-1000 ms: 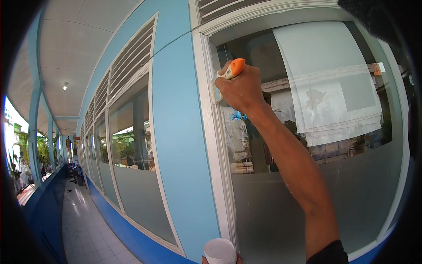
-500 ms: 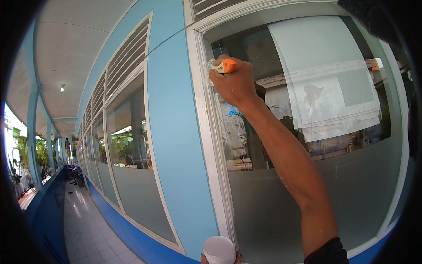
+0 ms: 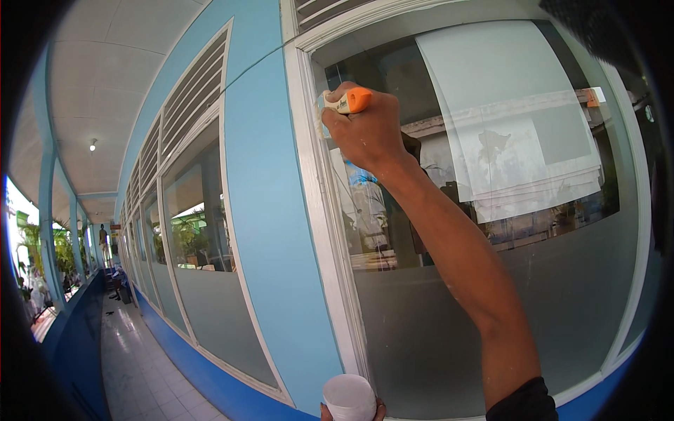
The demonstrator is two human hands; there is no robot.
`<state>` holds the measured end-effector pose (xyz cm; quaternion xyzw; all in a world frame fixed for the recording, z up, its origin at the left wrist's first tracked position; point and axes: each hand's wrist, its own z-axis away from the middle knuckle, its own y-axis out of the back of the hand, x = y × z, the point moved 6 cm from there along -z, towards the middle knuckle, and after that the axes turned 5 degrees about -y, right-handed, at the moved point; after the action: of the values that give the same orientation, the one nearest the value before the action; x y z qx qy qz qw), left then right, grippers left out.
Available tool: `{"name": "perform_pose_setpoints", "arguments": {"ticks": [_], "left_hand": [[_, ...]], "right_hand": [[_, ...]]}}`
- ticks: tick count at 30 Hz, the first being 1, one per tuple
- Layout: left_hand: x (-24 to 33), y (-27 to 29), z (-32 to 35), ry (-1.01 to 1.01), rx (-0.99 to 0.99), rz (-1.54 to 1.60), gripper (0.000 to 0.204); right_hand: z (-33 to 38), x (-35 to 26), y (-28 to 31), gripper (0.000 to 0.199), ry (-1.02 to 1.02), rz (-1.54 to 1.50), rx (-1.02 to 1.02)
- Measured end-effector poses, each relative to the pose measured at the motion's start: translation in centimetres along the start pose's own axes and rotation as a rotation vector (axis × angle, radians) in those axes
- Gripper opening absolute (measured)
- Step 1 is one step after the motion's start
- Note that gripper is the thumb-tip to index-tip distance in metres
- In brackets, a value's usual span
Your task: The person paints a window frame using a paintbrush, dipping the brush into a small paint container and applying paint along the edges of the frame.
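My right hand (image 3: 368,126) is closed around a paintbrush (image 3: 342,104) with a pale handle and an orange end. The brush's bristle end rests against the inner edge of the white window frame (image 3: 319,182), near its upper left corner; my fingers partly hide the bristles. At the bottom of the view, my left hand (image 3: 380,409) holds a white cup (image 3: 349,394) upright, its fingertips showing on both sides. White stuff, seemingly paint, fills the cup's top. Behind my right arm is the window glass (image 3: 435,330), frosted in its lower part.
White sheets (image 3: 498,105) hang behind the glass. Left of the frame runs a light blue wall (image 3: 270,210) with more white-framed windows (image 3: 203,210) and louvres. A tiled corridor (image 3: 137,351) stretches away at the left, with dark objects (image 3: 119,284) far along it.
The view has turned slightly, so the window frame and wall sit a little further left. My right hand stays at the frame's upper left with the paintbrush; the cup remains in place.
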<state>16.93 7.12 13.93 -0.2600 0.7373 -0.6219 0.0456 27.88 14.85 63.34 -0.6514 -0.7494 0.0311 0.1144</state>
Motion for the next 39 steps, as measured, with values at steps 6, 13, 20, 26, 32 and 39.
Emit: {"name": "perform_pose_setpoints", "arguments": {"ticks": [6, 13, 20, 26, 32, 39], "left_hand": [[-0.2, 0.0, -0.1, 0.013, -0.031, 0.048, 0.063], [0.2, 0.5, -0.3, -0.013, -0.014, -0.004, 0.060], [0.1, 0.2, -0.2, -0.005, -0.061, 0.035, 0.062], [-0.1, 0.2, -0.2, 0.031, -0.086, 0.061, 0.065], [-0.4, 0.6, -0.2, 0.047, -0.101, 0.060, 0.064], [-0.5, -0.2, 0.0, 0.040, -0.085, 0.073, 0.063]], "right_hand": [[-0.4, 0.7, -0.5, 0.017, 0.080, 0.107, -0.009], [1.3, 1.4, -0.7, 0.013, 0.008, 0.030, -0.032], [3.3, 1.2, -0.4, 0.013, -0.021, 0.092, -0.111], [5.3, 0.1, 0.5, 0.012, -0.026, 0.040, -0.104], [5.1, 1.1, 0.9, 0.013, -0.279, -0.018, -0.190], [2.0, 0.6, 0.8, 0.019, -0.037, -0.093, 0.040]]}}
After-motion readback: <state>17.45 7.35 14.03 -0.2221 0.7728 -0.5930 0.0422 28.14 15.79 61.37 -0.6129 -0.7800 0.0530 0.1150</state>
